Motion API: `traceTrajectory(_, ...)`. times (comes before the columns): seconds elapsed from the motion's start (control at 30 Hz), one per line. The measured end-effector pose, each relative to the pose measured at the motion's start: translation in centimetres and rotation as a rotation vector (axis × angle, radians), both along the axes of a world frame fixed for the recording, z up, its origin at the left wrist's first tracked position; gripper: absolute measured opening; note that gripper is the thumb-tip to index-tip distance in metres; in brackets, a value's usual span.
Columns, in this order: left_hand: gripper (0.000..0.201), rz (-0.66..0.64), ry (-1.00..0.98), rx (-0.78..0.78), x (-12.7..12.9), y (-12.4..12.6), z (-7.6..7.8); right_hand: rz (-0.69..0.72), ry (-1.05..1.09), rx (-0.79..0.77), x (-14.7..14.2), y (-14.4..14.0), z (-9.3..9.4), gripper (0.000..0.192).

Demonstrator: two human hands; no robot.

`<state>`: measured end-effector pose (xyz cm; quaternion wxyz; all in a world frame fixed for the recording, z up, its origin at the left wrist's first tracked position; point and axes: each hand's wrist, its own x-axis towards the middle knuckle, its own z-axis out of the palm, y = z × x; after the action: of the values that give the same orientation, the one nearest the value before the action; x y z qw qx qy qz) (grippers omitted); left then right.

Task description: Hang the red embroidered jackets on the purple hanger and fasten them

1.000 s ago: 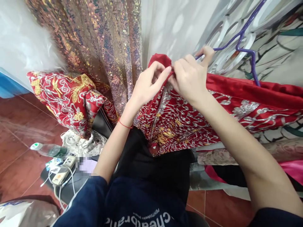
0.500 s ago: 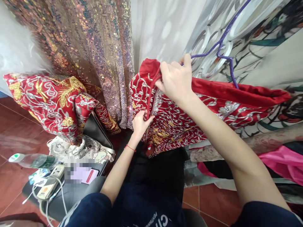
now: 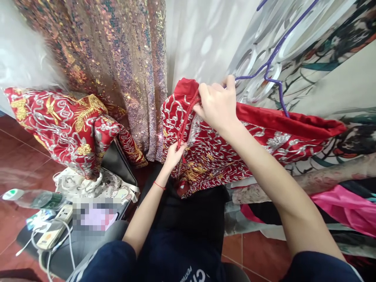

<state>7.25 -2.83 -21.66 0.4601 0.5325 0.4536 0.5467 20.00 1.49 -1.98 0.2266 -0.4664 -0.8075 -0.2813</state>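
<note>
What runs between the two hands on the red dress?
In the head view, a red cord stretches along the red dress from the right hand down to the left hand.

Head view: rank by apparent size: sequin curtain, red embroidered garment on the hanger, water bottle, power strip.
1. sequin curtain
2. red embroidered garment, gripped by the right hand and left hand
3. water bottle and power strip: they look alike, and the strip lies nearer the camera, so unranked.
</note>
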Motion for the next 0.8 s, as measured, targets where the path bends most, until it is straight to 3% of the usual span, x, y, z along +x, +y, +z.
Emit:
traceTrajectory(0.2,0.026,0.059,-0.164,-0.036,0.2,0.2,0.3,0.010,-0.008,0.007,0.2,0.5,-0.1,0.027)
traceTrajectory(0.33,0.029,0.001,-0.224,-0.098,0.0,-0.2,1.3,0.020,0.007,0.005,0.1,0.7,-0.2,0.027)
traceTrajectory(0.47,0.030,-0.119,-0.296,-0.158,-0.5,-0.9,3.5,0.020,0.012,0.005,0.0,0.6,-0.2,0.028)
traceTrajectory(0.57,0.026,-0.169,-0.132,-0.063,-1.5,-1.0,5.6,-0.001,0.006,-0.007,0.0,0.4,-0.1,0.028)
traceTrajectory(0.7,0.017,-0.093,0.199,0.054,-2.9,-0.7,7.9,0.002,0.001,-0.022,0.0,0.2,0.1,0.028)
traceTrajectory(0.8,0.012,-0.130,0.124,-0.018,-2.9,-0.5,8.8,0.004,-0.009,-0.034,0.0,0.1,0.2,0.029)
